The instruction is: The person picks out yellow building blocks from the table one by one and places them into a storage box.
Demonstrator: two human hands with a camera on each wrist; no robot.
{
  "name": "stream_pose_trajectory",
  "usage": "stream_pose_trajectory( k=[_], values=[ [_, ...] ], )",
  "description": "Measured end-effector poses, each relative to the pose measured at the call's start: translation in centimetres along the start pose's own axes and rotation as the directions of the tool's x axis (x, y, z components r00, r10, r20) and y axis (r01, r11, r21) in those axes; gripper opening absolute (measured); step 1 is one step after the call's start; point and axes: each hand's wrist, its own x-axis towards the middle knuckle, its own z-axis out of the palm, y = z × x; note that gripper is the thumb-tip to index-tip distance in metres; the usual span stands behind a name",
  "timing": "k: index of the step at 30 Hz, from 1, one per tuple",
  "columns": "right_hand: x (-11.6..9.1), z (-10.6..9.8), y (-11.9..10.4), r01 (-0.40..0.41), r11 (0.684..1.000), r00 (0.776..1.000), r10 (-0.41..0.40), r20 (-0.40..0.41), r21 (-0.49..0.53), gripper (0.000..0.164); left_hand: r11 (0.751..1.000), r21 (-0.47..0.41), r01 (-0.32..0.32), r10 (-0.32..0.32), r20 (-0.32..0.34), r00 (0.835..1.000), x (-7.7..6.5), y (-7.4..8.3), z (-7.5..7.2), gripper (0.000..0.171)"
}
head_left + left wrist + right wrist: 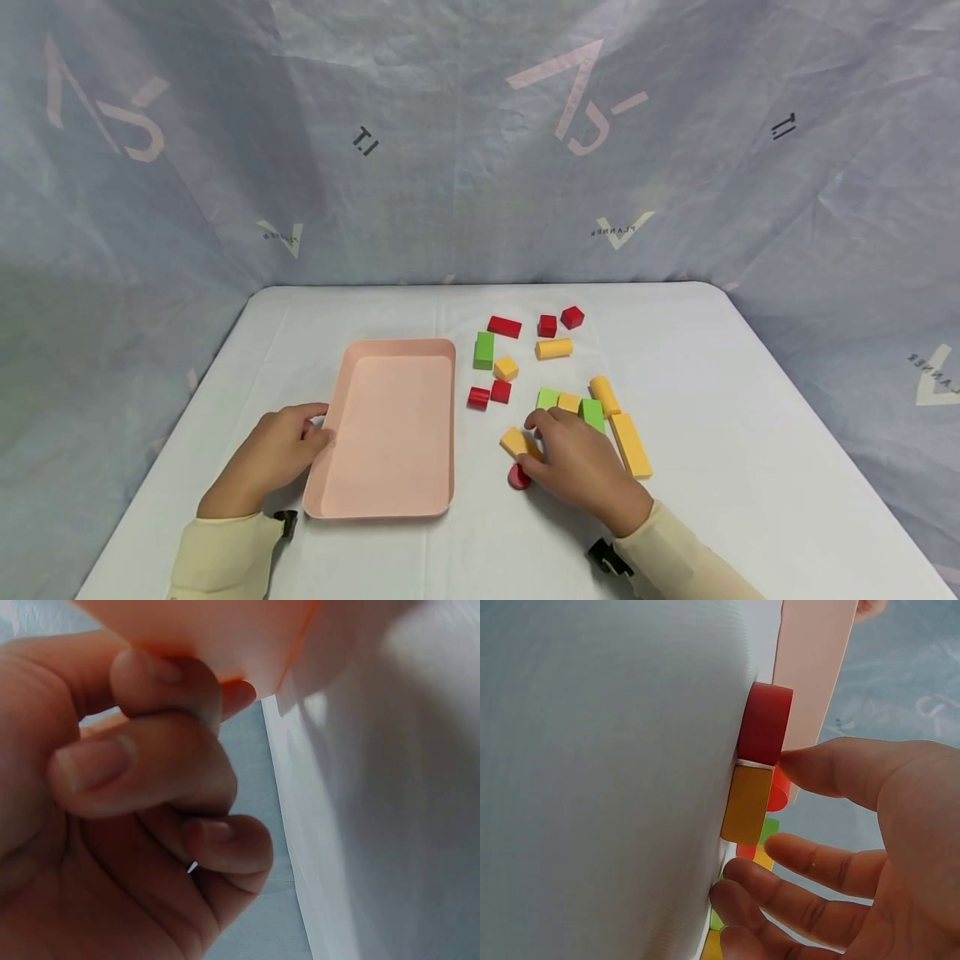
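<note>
Gripping the pink tray [397, 433] is the left hand [281, 446] — the right hand [576, 458], loosely spread, straddles a yellow block [514, 442].

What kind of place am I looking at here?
Probably a makeshift filming or testing booth rather than a home: a printed grey backdrop stands behind a white table, with coloured blocks lying beside a pink tray.

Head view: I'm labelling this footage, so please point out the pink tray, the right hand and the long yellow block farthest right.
Pink tray [397, 433]: head view, on its bare floor.
Right hand [576, 458]: head view, on its back.
Long yellow block [631, 445]: head view, on its top face.
</note>
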Motion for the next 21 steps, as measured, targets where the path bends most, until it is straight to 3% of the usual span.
stream_pose_trajectory(
  k=[21],
  values=[
    [0.12,0.29,0.06,0.032,0.999,0.999,-0.033,-0.032,-0.008,0.036,1.0,-0.001,-0.022,0.022,-0.016,1.0,-0.22,0.07,-0.06,0.04]
  ],
)
